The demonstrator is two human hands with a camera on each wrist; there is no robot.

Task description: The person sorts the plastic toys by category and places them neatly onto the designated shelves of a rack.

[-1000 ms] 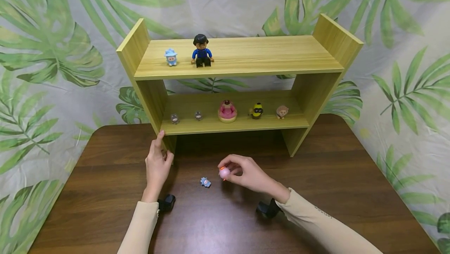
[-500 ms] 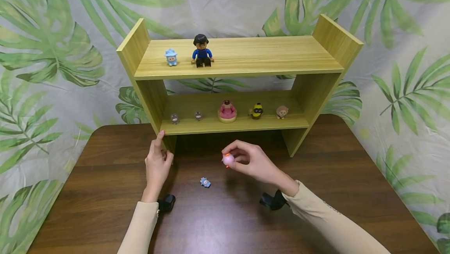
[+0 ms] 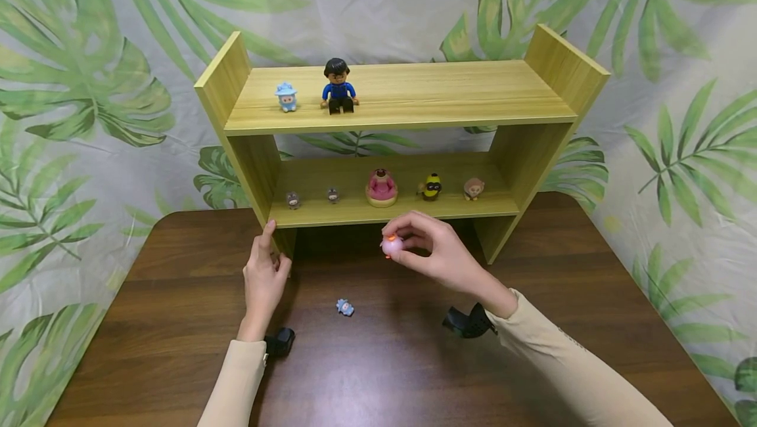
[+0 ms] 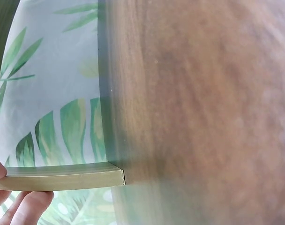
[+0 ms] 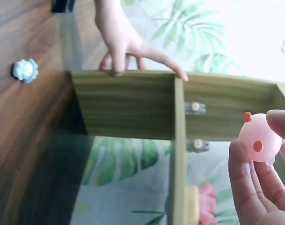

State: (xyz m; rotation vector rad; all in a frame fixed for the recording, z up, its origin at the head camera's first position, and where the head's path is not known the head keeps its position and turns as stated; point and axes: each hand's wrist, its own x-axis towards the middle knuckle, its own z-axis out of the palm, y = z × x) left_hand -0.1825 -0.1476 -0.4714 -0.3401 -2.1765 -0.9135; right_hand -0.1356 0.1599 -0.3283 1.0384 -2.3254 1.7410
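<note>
My right hand pinches a small round pink toy figure between thumb and fingers, in front of the lower board's front edge. In the right wrist view, the pink toy shows small orange parts. My left hand grips the front edge of the left side panel of a wooden shelf. The left wrist view has the thumb on one face of the panel and fingers on the other. A small blue figurine lies on the brown table between the hands.
A blue-hatted figurine and a black-haired toy man are on the top board. Along the lower board stand two small grey figurines, a pink bear, a yellow figure and a light brown figurine.
My right hand has lifted the pink toy from near the blue figurine, moving up and slightly right toward the lower board. My left hand has kept its place on the shelf.
</note>
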